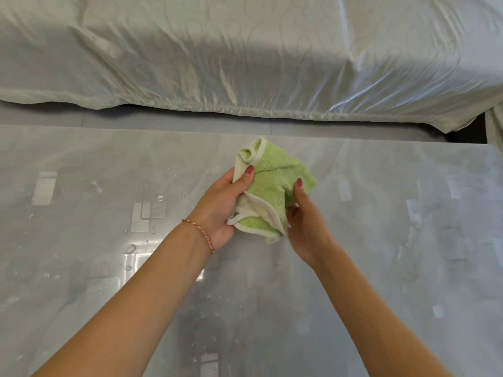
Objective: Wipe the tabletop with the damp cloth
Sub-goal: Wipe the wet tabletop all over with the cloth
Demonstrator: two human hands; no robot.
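Both hands held a bunched green cloth (pixel 272 191) with a cream-white hem above the middle of the bench (pixel 381 240), a little toward its far edge. The left hand (pixel 223 210) gripped the cloth's left side, thumb laid over the hem on top and the other fingers curled underneath, mostly hidden by the fabric. The right hand (pixel 304 227) held the right side, one fingertip showing over the top of the green pile and the rest of its fingers tucked behind and under the folds. Whether the cloth's lowest fold touched the bench or hung just above it could not be told.

A thin braided bracelet (pixel 201 235) in pink and yellow circled the left wrist. The nails that showed were painted dark pink.

The bench was grey and glossy, and pale rectangular marks showed across it. Water droplets (pixel 129 248) and small wet patches lay on the left part, near the left forearm, with a bright glare beside them. Streaky, duller smears ran over the right part.

Beyond the far edge of the bench stood a sofa or similar piece under a shiny pale cover (pixel 245 63) with a faint swirl pattern, its lower hem wrinkled. No brand, label or writing could be read on anything.
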